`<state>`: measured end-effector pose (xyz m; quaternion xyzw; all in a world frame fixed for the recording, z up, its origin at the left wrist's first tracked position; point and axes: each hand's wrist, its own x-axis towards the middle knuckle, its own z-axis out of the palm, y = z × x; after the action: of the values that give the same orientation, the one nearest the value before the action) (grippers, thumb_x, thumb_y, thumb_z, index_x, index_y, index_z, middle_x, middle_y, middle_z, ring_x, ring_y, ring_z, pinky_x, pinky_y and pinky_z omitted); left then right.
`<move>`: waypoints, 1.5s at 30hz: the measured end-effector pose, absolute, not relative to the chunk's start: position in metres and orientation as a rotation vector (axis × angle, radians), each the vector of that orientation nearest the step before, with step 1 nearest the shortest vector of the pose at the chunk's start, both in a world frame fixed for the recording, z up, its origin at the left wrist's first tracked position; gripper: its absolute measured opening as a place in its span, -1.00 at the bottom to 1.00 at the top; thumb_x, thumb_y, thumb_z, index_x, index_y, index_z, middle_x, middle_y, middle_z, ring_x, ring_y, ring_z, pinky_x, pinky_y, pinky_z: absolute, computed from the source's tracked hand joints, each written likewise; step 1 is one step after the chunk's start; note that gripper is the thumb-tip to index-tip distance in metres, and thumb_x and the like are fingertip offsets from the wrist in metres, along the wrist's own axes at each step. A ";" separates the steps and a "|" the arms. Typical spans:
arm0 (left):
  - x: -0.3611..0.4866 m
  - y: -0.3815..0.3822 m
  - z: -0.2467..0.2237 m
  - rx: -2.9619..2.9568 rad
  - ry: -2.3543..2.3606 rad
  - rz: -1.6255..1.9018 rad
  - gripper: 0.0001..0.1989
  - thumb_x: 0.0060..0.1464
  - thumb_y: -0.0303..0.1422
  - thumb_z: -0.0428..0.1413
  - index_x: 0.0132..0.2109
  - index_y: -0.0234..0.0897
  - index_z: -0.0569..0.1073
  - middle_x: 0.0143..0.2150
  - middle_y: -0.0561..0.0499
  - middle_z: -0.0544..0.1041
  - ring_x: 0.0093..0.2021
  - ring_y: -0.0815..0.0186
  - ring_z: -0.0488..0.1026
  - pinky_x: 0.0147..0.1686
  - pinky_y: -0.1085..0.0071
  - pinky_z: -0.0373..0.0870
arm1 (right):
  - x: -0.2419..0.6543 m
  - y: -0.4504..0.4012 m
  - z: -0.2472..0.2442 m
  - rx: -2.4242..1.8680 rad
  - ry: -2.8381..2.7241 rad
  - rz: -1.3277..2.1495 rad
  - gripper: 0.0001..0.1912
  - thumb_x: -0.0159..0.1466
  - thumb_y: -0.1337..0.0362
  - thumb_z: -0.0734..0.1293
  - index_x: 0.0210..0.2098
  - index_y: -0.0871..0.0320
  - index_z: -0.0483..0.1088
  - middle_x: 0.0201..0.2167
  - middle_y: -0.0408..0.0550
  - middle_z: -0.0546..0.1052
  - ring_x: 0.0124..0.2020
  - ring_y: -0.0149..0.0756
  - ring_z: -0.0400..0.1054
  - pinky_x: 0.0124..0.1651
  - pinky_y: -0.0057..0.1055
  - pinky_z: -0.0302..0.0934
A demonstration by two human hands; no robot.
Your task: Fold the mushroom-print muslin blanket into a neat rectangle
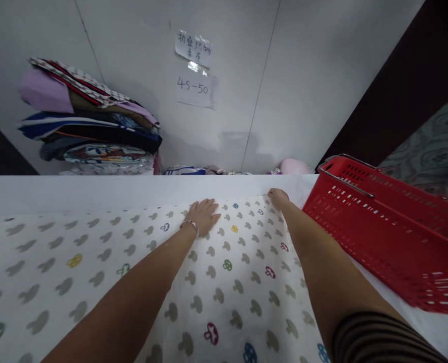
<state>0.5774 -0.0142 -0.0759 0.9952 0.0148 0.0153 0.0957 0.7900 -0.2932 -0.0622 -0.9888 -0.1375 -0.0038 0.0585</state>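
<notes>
A white cloth [216, 277] printed with grey and coloured mushrooms lies spread over a white table. My left hand [203, 217], with a bracelet at the wrist, rests flat on it near its far edge, fingers spread. At the cloth's far right corner, my right hand [278, 196] is closed, its fingers pinching the edge. The cloth's near edge runs out of view at the bottom.
A red plastic basket [382, 242] with a metal handle stands on the right of the white table [95, 194]. Folded fabrics [95, 121] are stacked beyond the table at the left. Paper notes [196, 91] hang on the wall, and a pink item [295, 166] shows behind the far edge.
</notes>
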 end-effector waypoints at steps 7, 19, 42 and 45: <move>0.579 -0.012 -0.081 2.947 0.032 0.069 -0.48 0.22 -0.10 -0.27 0.25 -0.11 0.18 0.36 0.05 0.05 0.35 0.23 -0.08 0.28 0.09 -0.16 | 0.788 -0.287 -0.063 -3.100 -0.492 -0.087 -0.73 0.30 0.31 0.13 -0.18 0.20 0.44 -0.27 0.08 0.54 -0.27 -0.28 0.38 -0.23 -0.44 0.12; 0.579 -0.012 -0.080 2.951 0.026 0.053 -0.47 0.22 -0.11 -0.28 0.26 -0.13 0.18 0.37 0.05 0.03 0.36 0.22 -0.10 0.28 0.08 -0.16 | 0.722 -0.298 -0.074 -2.932 -0.943 -0.490 -0.59 0.36 0.27 0.07 0.16 0.22 0.22 0.26 0.09 0.17 0.30 -0.14 -0.10 0.27 -0.15 -0.23; 0.581 -0.013 -0.068 2.842 0.040 -0.034 -0.45 0.19 -0.04 -0.22 0.24 -0.13 0.20 0.37 0.00 0.02 0.36 0.19 -0.10 0.27 0.08 -0.15 | 0.727 -0.333 -0.071 -3.010 -0.728 -0.008 -0.52 0.35 0.10 0.04 0.19 0.10 0.20 0.29 0.01 0.14 0.31 -0.20 -0.08 0.26 -0.08 -0.11; 0.563 -0.015 -0.045 2.785 0.014 0.039 -0.37 0.17 0.06 -0.25 0.28 -0.13 0.13 0.39 -0.01 -0.06 0.38 0.20 -0.22 0.29 0.03 -0.28 | 0.711 -0.334 -0.087 -2.991 -0.831 -0.097 -0.46 0.32 0.07 -0.01 0.19 0.11 0.21 0.28 0.07 0.15 0.32 -0.13 -0.09 0.26 -0.03 -0.11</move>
<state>0.5626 -0.0146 -0.0454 0.9841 0.0049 0.0137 0.1772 0.7114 -0.3342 -0.0867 -0.9628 -0.2677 -0.0312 0.0178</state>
